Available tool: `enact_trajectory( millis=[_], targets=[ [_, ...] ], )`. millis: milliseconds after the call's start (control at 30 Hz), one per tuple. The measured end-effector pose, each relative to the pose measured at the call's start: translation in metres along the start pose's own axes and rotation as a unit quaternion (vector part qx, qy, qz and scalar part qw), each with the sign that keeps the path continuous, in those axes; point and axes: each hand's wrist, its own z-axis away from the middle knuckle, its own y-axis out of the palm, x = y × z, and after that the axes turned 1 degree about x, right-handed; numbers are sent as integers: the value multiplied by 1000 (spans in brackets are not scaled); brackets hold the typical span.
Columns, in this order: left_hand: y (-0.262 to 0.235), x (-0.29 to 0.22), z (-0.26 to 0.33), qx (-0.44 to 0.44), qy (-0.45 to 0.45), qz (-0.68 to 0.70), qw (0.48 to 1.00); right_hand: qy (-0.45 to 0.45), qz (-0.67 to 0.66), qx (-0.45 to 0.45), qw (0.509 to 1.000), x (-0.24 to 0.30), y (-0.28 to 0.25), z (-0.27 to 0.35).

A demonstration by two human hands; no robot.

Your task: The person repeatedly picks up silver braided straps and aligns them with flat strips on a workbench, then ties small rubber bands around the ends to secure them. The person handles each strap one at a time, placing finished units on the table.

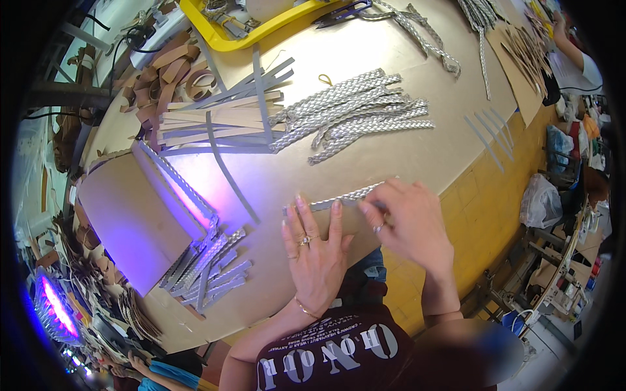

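Note:
A silvery braided strap [355,196] lies along the near part of the table, with a flat grey strip showing along its near edge. My left hand [316,257] rests flat with its fingers spread, the fingertips pressing the strap's left part. My right hand [414,221] curls over the strap's right part, thumb and fingers closed on it; the fingers partly hide that end. Farther off lies a pile of silvery braided straps [365,111]. Left of it are stacked flat beige and grey strips [215,127]. One loose grey strip [228,173] lies apart from them.
A curved board [140,208] stands at the left beside shorter braided pieces [215,267] and a glowing lamp [55,306]. Brown strips [173,68] and a yellow tray [235,44] are at the back, with scissors [342,14]. Another person's arm [567,42] shows far right.

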Motion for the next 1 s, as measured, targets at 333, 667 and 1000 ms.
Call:
enact_trajectory(
  millis=[333, 667, 1000],
  targets=[
    [-2, -1, -2, 1, -1, 38, 999, 71, -102, 28, 992, -19, 4, -10],
    [-13, -10, -8, 25, 34, 14, 999, 51, -22, 17, 998, -19, 10, -12],
    [5, -17, -13, 7, 88, 74, 993, 186, -105, -61, 975, -20, 4, 5]
  ],
)
